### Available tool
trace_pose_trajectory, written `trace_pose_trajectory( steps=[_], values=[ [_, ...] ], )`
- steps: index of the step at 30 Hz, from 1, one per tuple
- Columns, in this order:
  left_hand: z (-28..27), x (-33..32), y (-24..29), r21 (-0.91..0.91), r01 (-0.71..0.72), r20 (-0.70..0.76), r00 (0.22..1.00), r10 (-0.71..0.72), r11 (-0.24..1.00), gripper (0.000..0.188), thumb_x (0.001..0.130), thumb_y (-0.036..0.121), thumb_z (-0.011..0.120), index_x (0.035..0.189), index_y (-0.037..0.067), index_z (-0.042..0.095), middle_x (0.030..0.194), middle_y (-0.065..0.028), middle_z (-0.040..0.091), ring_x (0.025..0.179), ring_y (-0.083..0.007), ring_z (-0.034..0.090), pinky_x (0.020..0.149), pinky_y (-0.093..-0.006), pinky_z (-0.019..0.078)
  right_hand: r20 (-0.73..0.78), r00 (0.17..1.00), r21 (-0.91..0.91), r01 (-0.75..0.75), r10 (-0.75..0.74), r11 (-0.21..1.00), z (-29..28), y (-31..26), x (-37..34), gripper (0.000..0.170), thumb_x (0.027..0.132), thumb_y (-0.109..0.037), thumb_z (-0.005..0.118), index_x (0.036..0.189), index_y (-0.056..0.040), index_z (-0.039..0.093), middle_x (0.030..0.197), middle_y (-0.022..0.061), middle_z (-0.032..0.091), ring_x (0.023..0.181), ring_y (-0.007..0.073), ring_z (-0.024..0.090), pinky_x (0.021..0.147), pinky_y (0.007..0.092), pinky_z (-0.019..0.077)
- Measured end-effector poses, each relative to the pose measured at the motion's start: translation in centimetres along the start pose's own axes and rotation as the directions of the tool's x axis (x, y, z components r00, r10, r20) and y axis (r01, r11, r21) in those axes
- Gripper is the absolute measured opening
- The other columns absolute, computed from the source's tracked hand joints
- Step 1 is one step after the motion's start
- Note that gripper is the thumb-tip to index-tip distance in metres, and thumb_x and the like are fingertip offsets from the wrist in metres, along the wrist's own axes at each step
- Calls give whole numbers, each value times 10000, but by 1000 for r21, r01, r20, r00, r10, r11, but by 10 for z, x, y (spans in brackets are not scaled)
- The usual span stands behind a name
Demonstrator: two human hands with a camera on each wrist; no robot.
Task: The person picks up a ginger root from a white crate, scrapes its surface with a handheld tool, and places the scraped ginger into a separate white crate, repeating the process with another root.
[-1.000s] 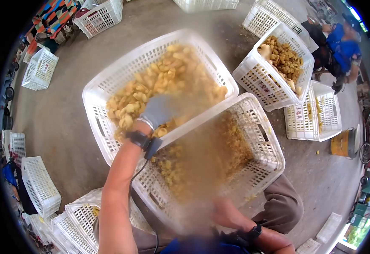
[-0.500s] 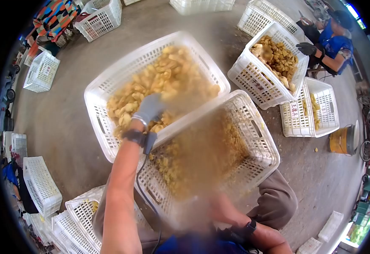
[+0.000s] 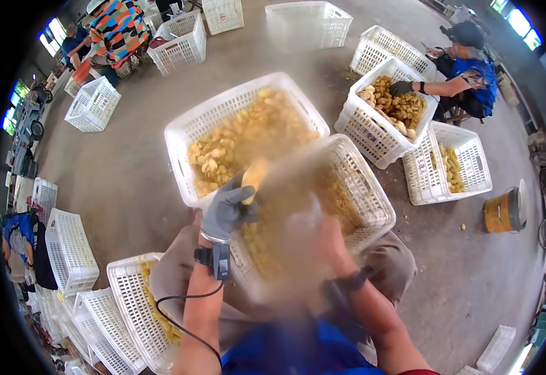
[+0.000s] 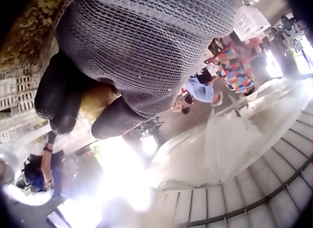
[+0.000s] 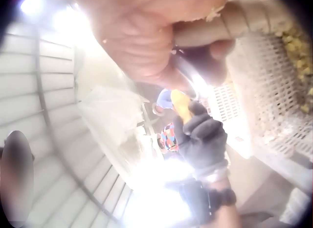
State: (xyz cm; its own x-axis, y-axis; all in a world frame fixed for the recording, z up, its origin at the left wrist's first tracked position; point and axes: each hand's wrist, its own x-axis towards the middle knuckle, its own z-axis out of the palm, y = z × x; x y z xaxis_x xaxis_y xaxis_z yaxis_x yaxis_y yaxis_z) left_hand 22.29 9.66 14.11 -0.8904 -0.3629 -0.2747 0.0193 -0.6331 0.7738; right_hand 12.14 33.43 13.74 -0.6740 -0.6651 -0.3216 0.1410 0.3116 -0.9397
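Note:
My left hand (image 3: 228,209), in a grey knit glove with dark fingertips, holds a peeled-looking yellow root piece (image 3: 255,177) over the near edge of the lump-filled crate (image 3: 182,147). In the left wrist view the piece (image 4: 98,101) sits between thumb and fingers. Bare and partly blurred in the head view, my right hand (image 3: 330,244) is above the nearer crate (image 3: 373,194). The right wrist view shows that hand (image 5: 146,37) gripping a wrapped handle (image 5: 234,23) with a shiny metal part (image 5: 195,81), close to the yellow piece. Yellow scraps (image 3: 341,203) lie in the nearer crate.
A brown blur covers the middle of the head view. Another person (image 3: 473,78) sits at the right, one gloved hand in a crate of lumps (image 3: 370,128). A yellow bucket (image 3: 501,211) stands at far right, and stacked crates (image 3: 132,312) at lower left.
My left hand has come out of the lump-filled crate towards me, bringing a yellow piece. My right hand has risen. The other person's hand now reaches into their crate. The head view has shifted.

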Motion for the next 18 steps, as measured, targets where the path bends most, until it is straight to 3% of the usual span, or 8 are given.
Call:
trace_pose_trajectory(
  steps=[2, 5, 7, 8, 11, 15, 18],
  values=[
    [17, -27, -8, -31, 5, -36, 999, -7, 999, 425, 1000, 266, 629, 1326, -1, 567, 951, -152, 710, 582, -174, 643, 497, -310, 513, -44, 998, 61, 38, -36, 997, -6, -46, -15, 358, 957, -222, 727, 1202, 34, 682, 967, 93, 715, 811, 152, 629, 715, 360, 534],
    [9, -56, -39, 266, -106, -19, 993, 115, 958, 437, 1016, 268, 600, 1362, 4, 557, 951, -148, 713, 589, -193, 651, 501, -320, 518, -39, 952, 133, 306, -303, 943, -10, -18, -9, 319, 933, -204, 746, 1153, 25, 718, 885, 52, 716, 742, 120, 612, 658, 327, 516],
    [52, -70, -24, -6, 35, 55, 998, -34, 999, 436, 1030, 271, 573, 1375, 7, 554, 990, -147, 715, 630, -211, 666, 515, -327, 525, -17, 969, -21, 245, -246, 969, -17, -54, -25, 285, 921, -201, 753, 1099, 20, 734, 853, 25, 704, 738, 96, 602, 633, 306, 496],
    [60, -72, -21, 73, 65, 85, 994, -71, 995, 434, 1030, 281, 569, 1367, 8, 560, 1029, -151, 712, 660, -226, 670, 522, -336, 532, -7, 979, -95, 202, -203, 975, -19, -66, -32, 269, 915, -200, 757, 1071, 18, 742, 837, 11, 699, 736, 84, 598, 620, 295, 486],
    [83, -69, -7, 150, 54, 125, 989, -73, 987, 453, 1026, 287, 570, 1393, 22, 545, 1072, -161, 709, 727, -252, 706, 567, -369, 581, 2, 954, 193, 295, -301, 936, -26, -70, -26, 233, 911, -173, 747, 1053, 11, 740, 838, -12, 698, 729, 63, 591, 600, 264, 460],
    [85, -46, 16, 103, 74, 279, 955, -100, 992, 705, 957, 278, 686, 1542, 18, 390, 1169, -197, 690, 823, -268, 735, 656, -383, 630, -7, 951, 316, 296, -310, 902, -30, -94, -7, 152, 915, -136, 739, 976, 3, 741, 792, -7, 691, 673, 63, 589, 583, 256, 460],
    [79, -32, 21, 114, 17, 314, 948, -52, 993, 795, 910, 307, 740, 1555, 15, 379, 1185, -186, 690, 856, -253, 728, 664, -365, 614, 85, 963, 179, 238, -256, 955, -35, -101, 17, 148, 915, -136, 744, 979, -3, 745, 804, 16, 706, 667, 82, 612, 586, 254, 479]
  ],
)
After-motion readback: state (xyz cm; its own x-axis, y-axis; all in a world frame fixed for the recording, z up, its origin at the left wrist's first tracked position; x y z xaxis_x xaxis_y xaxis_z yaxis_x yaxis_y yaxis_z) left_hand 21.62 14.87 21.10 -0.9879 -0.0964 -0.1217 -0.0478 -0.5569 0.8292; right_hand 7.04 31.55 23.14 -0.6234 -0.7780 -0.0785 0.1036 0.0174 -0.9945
